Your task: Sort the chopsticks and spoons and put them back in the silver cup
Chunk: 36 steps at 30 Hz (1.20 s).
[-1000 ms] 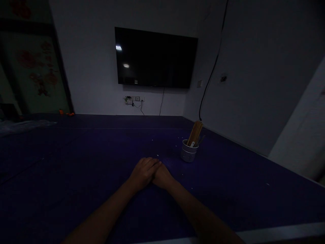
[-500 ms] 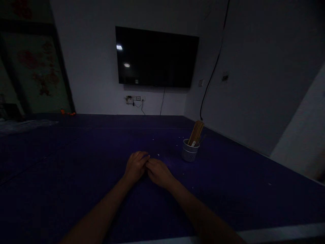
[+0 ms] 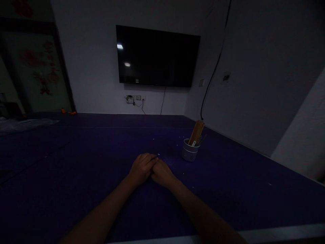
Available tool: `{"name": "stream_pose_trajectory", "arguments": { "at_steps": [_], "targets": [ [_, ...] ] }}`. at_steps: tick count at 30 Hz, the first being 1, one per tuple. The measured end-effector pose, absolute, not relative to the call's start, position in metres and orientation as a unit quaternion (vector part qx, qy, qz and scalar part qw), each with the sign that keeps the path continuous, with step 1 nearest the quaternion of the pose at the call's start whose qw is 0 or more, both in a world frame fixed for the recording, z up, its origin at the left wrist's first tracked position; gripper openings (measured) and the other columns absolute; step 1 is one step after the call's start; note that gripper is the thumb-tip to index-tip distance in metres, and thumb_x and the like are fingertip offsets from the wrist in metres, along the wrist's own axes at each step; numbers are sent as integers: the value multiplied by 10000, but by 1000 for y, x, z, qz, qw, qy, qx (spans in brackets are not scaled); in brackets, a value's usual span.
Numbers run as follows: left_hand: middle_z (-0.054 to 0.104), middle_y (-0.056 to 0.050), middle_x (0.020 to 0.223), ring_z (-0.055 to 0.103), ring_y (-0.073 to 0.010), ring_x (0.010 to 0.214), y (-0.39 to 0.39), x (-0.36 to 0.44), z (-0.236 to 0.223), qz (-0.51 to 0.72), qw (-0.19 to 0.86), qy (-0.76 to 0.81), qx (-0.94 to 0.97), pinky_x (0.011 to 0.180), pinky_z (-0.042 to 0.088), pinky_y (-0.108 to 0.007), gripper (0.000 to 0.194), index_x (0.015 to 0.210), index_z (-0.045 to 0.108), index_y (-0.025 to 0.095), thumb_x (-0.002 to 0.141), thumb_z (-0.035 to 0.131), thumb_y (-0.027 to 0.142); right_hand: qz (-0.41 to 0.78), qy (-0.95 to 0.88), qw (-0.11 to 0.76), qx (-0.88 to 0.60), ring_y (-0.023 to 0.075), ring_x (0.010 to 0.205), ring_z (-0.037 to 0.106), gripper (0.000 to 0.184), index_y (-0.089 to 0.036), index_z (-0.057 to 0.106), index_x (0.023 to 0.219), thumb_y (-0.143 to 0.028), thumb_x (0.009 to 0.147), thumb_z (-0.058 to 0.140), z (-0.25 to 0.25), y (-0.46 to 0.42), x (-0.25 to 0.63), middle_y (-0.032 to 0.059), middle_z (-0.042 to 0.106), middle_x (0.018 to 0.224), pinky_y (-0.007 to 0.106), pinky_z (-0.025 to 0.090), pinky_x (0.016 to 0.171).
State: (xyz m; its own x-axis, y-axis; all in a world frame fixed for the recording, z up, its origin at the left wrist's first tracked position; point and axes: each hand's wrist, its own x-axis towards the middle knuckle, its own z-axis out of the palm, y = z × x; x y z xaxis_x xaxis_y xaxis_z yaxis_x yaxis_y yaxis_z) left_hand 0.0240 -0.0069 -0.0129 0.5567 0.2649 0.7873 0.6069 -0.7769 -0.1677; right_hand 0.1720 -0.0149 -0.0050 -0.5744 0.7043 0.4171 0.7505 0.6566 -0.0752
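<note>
The room is dim. My left hand (image 3: 141,167) and my right hand (image 3: 162,173) rest together on the dark purple table (image 3: 76,169), fingers curled and pressed against each other. The left fingers lie over the right ones. Nothing shows inside either hand. A small white holder (image 3: 190,152) full of wooden chopsticks (image 3: 196,132) stands to the right, a short way beyond my right hand, untouched.
A black television (image 3: 157,57) hangs on the far wall above a socket (image 3: 134,98) with cables. A black cable (image 3: 213,71) runs down the right wall. Crumpled plastic (image 3: 17,123) lies at the far left. The table's pale near edge (image 3: 279,234) is at bottom right.
Half a second ago my hands sat slightly apart and farther left; now they are pressed together again, much as one second ago. The view has shifted a little.
</note>
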Motion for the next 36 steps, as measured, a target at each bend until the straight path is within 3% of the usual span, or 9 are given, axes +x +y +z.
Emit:
{"name": "stream_pose_trajectory", "arguments": {
  "at_steps": [9,13,15,19,22,26,29,33,36],
  "targets": [
    [683,-101,1048,588,-232,1010,6,5,-14,-406,199,-387,-804,811,480,-378,275,1059,694,211,848,528,152,-90,-892,287,-336,204,1024,615,330,-199,636,1125,-120,849,474,-6,-13,176,85,675,1142,357,487,911],
    [688,-90,1009,599,-228,967,9,3,-14,-412,182,-448,-772,804,489,-378,222,995,701,201,879,511,198,-138,-810,426,-379,212,1171,556,373,-235,619,1194,-143,882,436,-3,-8,187,91,612,1276,404,450,987],
    [689,-85,995,605,-225,952,10,3,-15,-415,171,-469,-761,808,493,-378,216,996,695,195,882,513,218,-184,-691,527,-460,255,1299,447,402,-218,568,1273,-181,898,427,4,-6,197,124,492,1410,471,401,1031],
    [690,-84,977,612,-229,943,11,4,-16,-411,158,-484,-756,806,499,-382,218,1009,689,193,875,521,226,-213,-460,624,-595,356,1433,185,751,-115,199,1508,-383,883,518,19,-2,225,220,136,1574,580,276,1084],
    [689,-88,983,611,-234,953,9,6,-16,-408,149,-483,-760,806,501,-388,220,1013,688,193,872,522,223,-173,-380,624,-661,399,1440,115,1022,-46,38,1519,-523,812,600,21,6,249,288,59,1563,578,260,1088],
    [686,-81,981,606,-223,963,9,6,-16,-409,139,-484,-761,827,498,-384,220,1014,687,203,871,521,220,-96,-320,601,-726,443,1405,204,1244,-26,22,1514,-640,666,693,10,22,270,329,99,1544,575,286,1066],
    [686,-72,968,606,-208,946,9,5,-16,-406,140,-483,-763,833,497,-370,225,1023,685,209,872,519,220,-49,-314,590,-742,428,1394,248,1309,-8,55,1510,-646,594,739,-1,31,277,329,235,1510,547,277,1083],
    [688,-71,955,611,-211,925,9,4,-17,-407,144,-476,-766,810,501,-368,218,1016,685,205,869,526,215,-5,-321,591,-740,440,1359,312,1244,-24,164,1502,-640,582,732,-12,39,285,314,407,1425,563,312,1043],
    [690,-79,952,617,-223,926,9,5,-17,-412,139,-473,-766,794,502,-373,204,1003,687,193,860,542,210,-6,-331,600,-728,424,1258,457,1091,-76,346,1442,-610,575,738,-17,43,290,283,526,1330,520,381,981]
  ]
}}
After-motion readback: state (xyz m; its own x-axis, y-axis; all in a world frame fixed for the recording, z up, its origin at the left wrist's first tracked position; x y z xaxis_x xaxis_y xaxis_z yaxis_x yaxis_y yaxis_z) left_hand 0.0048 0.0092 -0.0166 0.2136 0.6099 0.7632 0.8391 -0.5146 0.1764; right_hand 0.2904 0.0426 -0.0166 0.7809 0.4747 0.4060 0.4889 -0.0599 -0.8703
